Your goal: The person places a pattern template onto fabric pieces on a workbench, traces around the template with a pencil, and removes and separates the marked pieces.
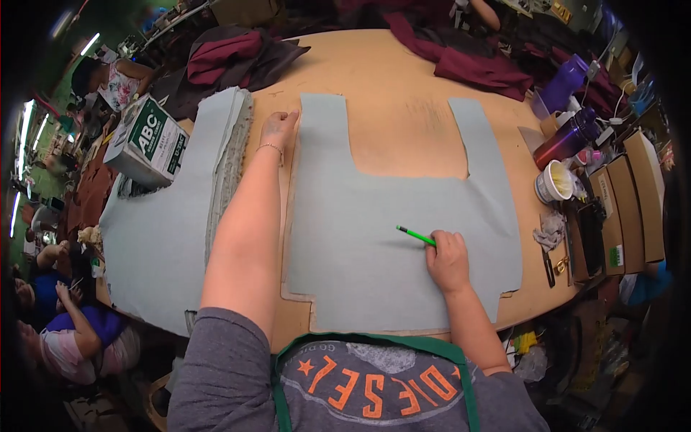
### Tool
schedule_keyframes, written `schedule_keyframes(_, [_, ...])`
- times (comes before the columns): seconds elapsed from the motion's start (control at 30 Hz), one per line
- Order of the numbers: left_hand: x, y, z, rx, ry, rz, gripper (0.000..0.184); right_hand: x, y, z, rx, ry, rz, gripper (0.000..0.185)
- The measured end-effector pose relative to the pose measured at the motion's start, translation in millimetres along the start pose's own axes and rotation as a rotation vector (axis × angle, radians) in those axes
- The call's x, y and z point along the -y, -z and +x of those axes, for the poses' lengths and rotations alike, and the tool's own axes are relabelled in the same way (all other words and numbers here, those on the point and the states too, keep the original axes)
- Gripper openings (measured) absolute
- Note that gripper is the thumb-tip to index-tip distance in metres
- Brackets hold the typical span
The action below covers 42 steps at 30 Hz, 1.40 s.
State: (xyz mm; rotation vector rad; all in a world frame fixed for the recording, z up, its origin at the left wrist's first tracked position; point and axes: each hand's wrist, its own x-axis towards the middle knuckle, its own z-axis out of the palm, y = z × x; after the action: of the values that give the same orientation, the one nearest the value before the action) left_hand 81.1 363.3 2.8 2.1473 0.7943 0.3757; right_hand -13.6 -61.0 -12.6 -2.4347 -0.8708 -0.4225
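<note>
A light blue-grey fabric panel (389, 216) with a deep square cut-out at its far side lies flat in front of me. My left hand (278, 131) is stretched out to the panel's far left corner, its fingers pinched together at the edge. In my right hand (448, 263) is a green pencil (415, 235), held over the panel with its dark eraser end pointing up and left. Its other end is hidden by my fingers. Left of my arm, a thick stack of similar fabric pieces (158, 237) lies on the table.
A metal ABC can (151, 140) stands on the stack. Maroon and dark cloth (223, 61) lies along the table's (389, 65) far side. At right are bottles (568, 137), a white tub (554, 181), scissors (561, 265) and cardboard boxes (620, 209). Other people sit at left.
</note>
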Motion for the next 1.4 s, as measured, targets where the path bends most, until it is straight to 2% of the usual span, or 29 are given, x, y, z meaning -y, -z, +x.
schedule_keyframes(0.17, [-11, -27, 40, 0.027, 0.086, -0.118, 0.047, -1, 0, 2, 0.000, -0.005, 0.006, 0.012])
schedule_keyframes(0.27, [-16, -36, 59, 0.109, 0.220, -0.173, 0.039, 1, 2, 5, -0.005, -0.012, 0.043, 0.012])
schedule_keyframes(0.37, [-40, -38, 60, 0.071, 0.320, -0.257, 0.026, 0, 3, 7, 0.021, -0.038, 0.045, 0.011])
schedule_keyframes(0.47, [-47, -46, 60, 0.170, 0.125, -0.709, 0.014, 1, 5, 9, 0.042, -0.053, 0.060, 0.011])
schedule_keyframes(0.57, [-30, -42, 86, 0.146, -0.087, -0.873, 0.021, 0, 6, 10, 0.063, -0.053, 0.061, 0.011])
schedule_keyframes(0.67, [-20, -32, 69, -0.195, -0.233, -0.413, 0.040, 0, 5, 9, 0.073, -0.069, 0.058, 0.011])
schedule_keyframes(0.8, [-14, -5, -33, -0.150, -0.170, -0.156, 0.052, -4, 3, 6, 0.048, -0.056, 0.083, 0.012])
schedule_keyframes(0.87, [2, 5, -92, -0.174, -0.197, 0.007, 0.052, -3, 4, 7, 0.040, -0.047, 0.088, 0.013])
schedule_keyframes(0.97, [29, 16, -174, -0.095, -0.245, 0.123, 0.054, -3, 3, 6, 0.014, -0.042, 0.105, 0.014])
schedule_keyframes(1.07, [14, 22, -222, -0.027, -0.256, 0.342, 0.054, -3, 6, 5, 0.009, -0.067, 0.213, 0.010])
schedule_keyframes(1.17, [17, 18, -241, -0.049, -0.301, 0.455, 0.054, 25, 62, 20, -0.045, -0.433, 0.825, 0.011])
schedule_keyframes(1.2, [21, 13, -244, -0.068, -0.320, 0.470, 0.054, 22, 90, 19, -0.080, -0.280, 0.963, 0.012])
schedule_keyframes(1.27, [23, 11, -246, -0.081, -0.330, 0.465, 0.056, 34, 156, 13, -0.304, 0.243, 1.252, 0.007])
schedule_keyframes(1.33, [25, 11, -243, -0.092, -0.350, 0.461, 0.056, 48, 225, -6, -0.448, 0.804, 1.477, 0.012])
schedule_keyframes(1.4, [28, 10, -242, -0.096, -0.374, 0.445, 0.056, 76, 279, -21, -0.433, 0.868, 1.442, 0.021])
